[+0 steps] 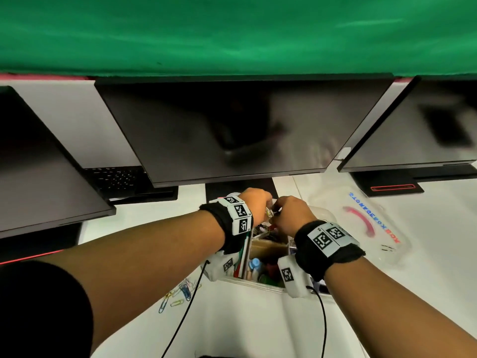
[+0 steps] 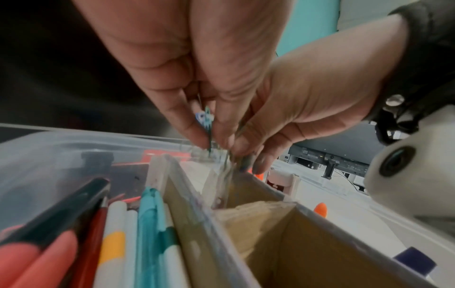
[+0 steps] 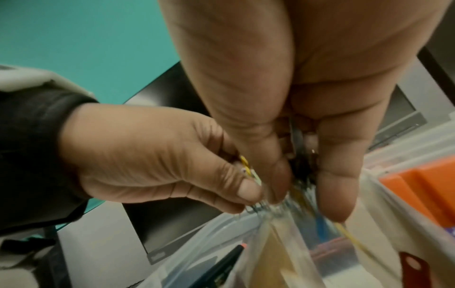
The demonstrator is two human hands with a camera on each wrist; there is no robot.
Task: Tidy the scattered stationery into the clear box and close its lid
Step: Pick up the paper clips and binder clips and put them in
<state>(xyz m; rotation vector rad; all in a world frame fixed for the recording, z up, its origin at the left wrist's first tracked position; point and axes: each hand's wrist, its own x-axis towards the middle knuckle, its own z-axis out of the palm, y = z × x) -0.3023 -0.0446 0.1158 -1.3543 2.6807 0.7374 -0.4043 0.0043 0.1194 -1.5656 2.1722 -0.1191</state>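
Both hands meet above the far end of the clear box [image 1: 247,283]. My left hand [image 1: 267,209] pinches a small bunch of coloured paper clips [image 2: 206,118] between thumb and fingers. My right hand [image 1: 278,213] touches it fingertip to fingertip and pinches more clips [image 3: 301,175], which blur downward toward the box. The box holds pens and markers [image 2: 123,233] on its left side and cardboard dividers [image 2: 283,230] in the middle. The clear lid [image 1: 361,223], with a pink handle and printed letters, lies flat on the table to the right of the box.
Several loose coloured paper clips [image 1: 180,293] lie on the white table left of the box's near corner. Three dark monitors [image 1: 232,130] stand close behind the box. Wrist camera cables [image 1: 180,319] trail toward me over the table.
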